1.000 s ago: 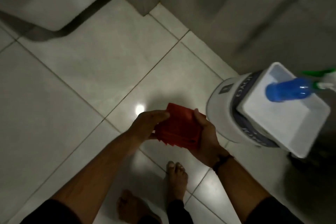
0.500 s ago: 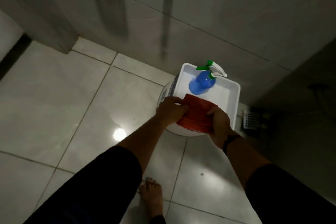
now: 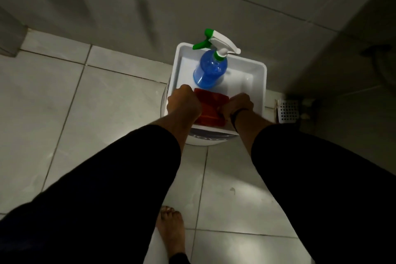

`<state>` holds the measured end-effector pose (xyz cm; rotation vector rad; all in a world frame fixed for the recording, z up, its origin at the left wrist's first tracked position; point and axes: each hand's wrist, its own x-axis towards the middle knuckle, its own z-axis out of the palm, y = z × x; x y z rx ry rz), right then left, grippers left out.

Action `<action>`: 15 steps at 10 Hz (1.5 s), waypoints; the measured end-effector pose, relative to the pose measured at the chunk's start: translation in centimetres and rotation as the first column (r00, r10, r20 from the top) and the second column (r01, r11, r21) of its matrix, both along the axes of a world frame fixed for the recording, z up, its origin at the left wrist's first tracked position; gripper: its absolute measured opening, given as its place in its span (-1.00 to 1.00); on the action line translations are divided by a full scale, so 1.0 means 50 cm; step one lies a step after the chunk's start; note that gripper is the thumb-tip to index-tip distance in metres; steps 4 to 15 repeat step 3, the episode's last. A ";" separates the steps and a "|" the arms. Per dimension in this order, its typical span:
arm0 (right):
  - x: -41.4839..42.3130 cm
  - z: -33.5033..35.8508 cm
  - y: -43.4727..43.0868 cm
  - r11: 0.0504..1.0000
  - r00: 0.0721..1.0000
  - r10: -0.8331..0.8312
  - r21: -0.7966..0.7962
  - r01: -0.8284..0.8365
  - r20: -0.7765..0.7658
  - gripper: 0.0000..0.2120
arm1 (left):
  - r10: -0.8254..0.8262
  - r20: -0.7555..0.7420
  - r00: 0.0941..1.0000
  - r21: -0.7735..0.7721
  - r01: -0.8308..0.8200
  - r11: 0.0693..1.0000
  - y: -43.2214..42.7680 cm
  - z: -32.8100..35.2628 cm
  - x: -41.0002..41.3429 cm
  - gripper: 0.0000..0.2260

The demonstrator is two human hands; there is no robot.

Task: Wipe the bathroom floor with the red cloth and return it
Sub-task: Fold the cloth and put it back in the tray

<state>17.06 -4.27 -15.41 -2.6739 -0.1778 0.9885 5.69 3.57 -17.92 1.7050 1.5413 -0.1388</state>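
The folded red cloth (image 3: 211, 108) lies low inside the white tray (image 3: 260, 83), at its near end. My left hand (image 3: 184, 104) grips the cloth's left edge and my right hand (image 3: 237, 106) grips its right edge. A black band circles my right wrist. Both hands are inside the tray's near rim. Whether the cloth rests on the tray's bottom is hidden by my hands.
A blue spray bottle (image 3: 211, 70) with a white and green trigger stands in the tray's far half. The tray sits on a white round bucket (image 3: 205, 140) against the wall. A white floor drain grate (image 3: 288, 110) lies to the right. My bare foot (image 3: 171, 229) stands on the pale floor tiles.
I turned from the open floor toward the wall. Both hands carried the red cloth from above the floor into the white tray, and it now sits lower in the tray.
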 end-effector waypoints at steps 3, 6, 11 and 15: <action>-0.021 0.034 0.001 0.989 0.971 0.146 -0.023 -0.144 0.192 -0.35 | -0.148 0.066 0.987 0.265 0.126 0.956 -0.019 0.061 -0.039 -0.66; -0.021 0.034 0.001 0.989 0.971 0.146 -0.023 -0.144 0.192 -0.35 | -0.148 0.066 0.987 0.265 0.126 0.956 -0.019 0.061 -0.039 -0.66; -0.021 0.034 0.001 0.989 0.971 0.146 -0.023 -0.144 0.192 -0.35 | -0.148 0.066 0.987 0.265 0.126 0.956 -0.019 0.061 -0.039 -0.66; -0.021 0.034 0.001 0.989 0.971 0.146 -0.023 -0.144 0.192 -0.35 | -0.148 0.066 0.987 0.265 0.126 0.956 -0.019 0.061 -0.039 -0.66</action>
